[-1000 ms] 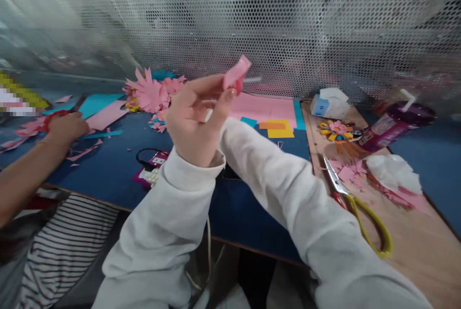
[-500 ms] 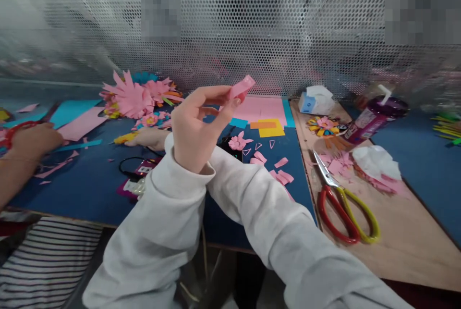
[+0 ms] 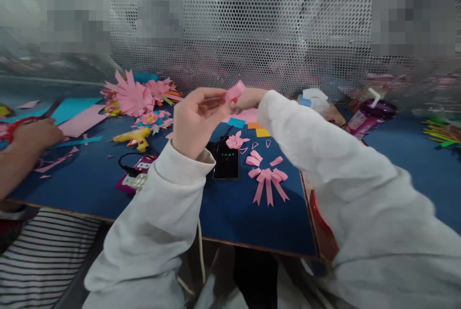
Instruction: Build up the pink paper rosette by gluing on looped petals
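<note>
Raised above the table, my left hand (image 3: 196,119) pinches a folded pink paper strip (image 3: 235,91) between thumb and fingertips. My right hand (image 3: 249,99) is close behind that strip; its fingers are mostly hidden by the strip and my left hand, so their grip does not show. Below lies a bow-like arrangement of pink paper loops and tails (image 3: 268,181). A small pink paper flower (image 3: 236,141) lies beside a black phone (image 3: 226,165) with a lit clock. Three small pink triangle outlines (image 3: 255,145) are near the flower.
A yellow glue gun (image 3: 135,138) and a purple power strip (image 3: 127,183) with a cord are on the left. Farther left, another person's hand (image 3: 36,133) holds red-handled scissors. Large pink paper flowers (image 3: 133,95) stand behind. A purple drink cup (image 3: 372,116) is at right.
My right hand has let go of the yellow glue gun on the left and come up beside the pink strip. My right forearm no longer crosses under my left one.
</note>
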